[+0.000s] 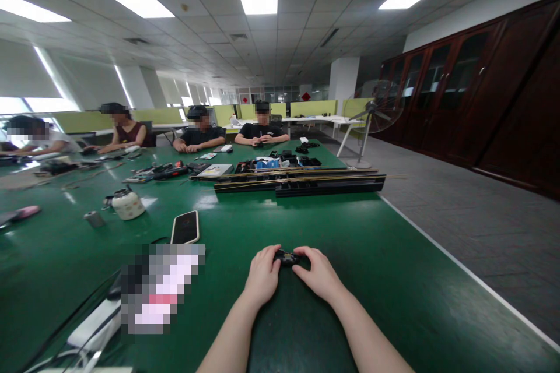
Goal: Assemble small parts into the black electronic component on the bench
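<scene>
A small dark object (pixel 287 257) with a glossy black body and a yellowish patch on top lies between my two hands, just above or on the green table. Its exact kind is too small to make out. My left hand (pixel 265 273) grips its left end, thumb in front and fingers curled behind. At the right end, my right hand (pixel 318 271) pinches it between thumb and forefinger. A phone (pixel 185 227) with a pale case lies to the left of my hands, beyond a blurred-out patch.
Long black rails (pixel 301 183) with thin rods lie across the table (pixel 394 256) ahead. A white jar (pixel 128 204), a metal cylinder (pixel 93 219) and a power strip (pixel 94 323) with cables are at left. Several people sit opposite. A fan (pixel 371 108) stands beyond the table.
</scene>
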The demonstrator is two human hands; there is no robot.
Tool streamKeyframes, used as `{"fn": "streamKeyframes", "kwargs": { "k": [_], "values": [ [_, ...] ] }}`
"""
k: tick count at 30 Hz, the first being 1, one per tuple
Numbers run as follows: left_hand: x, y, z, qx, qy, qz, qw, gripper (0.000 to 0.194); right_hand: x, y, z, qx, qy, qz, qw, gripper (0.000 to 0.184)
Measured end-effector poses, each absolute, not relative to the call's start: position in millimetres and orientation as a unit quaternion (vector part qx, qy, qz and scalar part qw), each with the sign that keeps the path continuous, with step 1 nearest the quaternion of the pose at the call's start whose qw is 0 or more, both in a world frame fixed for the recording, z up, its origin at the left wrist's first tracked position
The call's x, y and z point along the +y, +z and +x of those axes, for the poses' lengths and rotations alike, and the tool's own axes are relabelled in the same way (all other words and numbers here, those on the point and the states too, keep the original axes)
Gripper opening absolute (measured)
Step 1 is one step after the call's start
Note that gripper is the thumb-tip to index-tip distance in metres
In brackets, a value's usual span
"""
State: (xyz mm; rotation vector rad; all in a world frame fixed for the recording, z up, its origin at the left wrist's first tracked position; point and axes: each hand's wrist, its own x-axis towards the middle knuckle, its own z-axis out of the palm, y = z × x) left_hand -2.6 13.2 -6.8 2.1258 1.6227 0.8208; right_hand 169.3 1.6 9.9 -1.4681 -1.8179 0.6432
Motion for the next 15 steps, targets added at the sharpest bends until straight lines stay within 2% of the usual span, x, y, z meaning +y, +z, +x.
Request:
{"fn": "streamKeyframes", "kwargs": {
  "k": [15],
  "values": [
    [14.2,-8.7,-2.6,0.565,0.294,0.751,0.174,0.038,0.1,12.2,169.0,-0.715,0.243,-0.548,0.359,0.029]
  ]
}}
